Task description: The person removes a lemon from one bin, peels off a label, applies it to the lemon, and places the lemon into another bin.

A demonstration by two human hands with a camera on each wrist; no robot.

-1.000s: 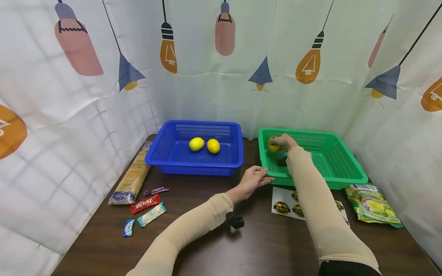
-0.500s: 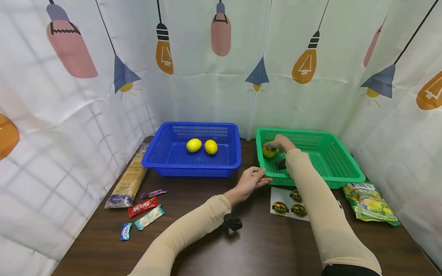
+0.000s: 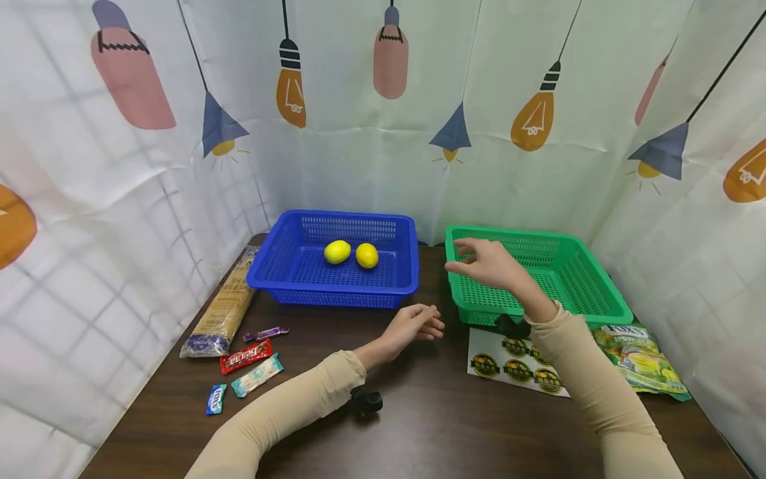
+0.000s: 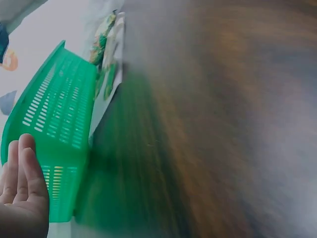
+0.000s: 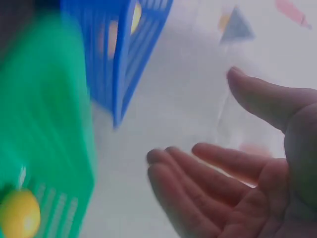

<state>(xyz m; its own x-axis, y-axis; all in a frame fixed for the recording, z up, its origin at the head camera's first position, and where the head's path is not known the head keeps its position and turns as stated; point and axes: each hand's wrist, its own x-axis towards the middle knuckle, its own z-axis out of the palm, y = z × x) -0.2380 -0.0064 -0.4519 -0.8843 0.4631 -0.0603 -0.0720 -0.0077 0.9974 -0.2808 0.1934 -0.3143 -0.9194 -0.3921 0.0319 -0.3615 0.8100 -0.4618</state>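
Two empty hands: the right hand (image 3: 487, 264) spreads loose over the green basket (image 3: 589, 293); the left hand (image 3: 411, 324) rests relaxed on the bench (image 3: 431, 412).

The right hand (image 3: 487, 265) lets go of the lemon (image 5: 19, 214) and lifts, fingers spread, above the green basket (image 3: 589, 286); the left hand (image 3: 413, 326) slides off its rim.

right hand (image 3: 487, 265) empty over green basket (image 3: 598, 293) | left hand (image 3: 413, 326) on table (image 3: 431, 426)
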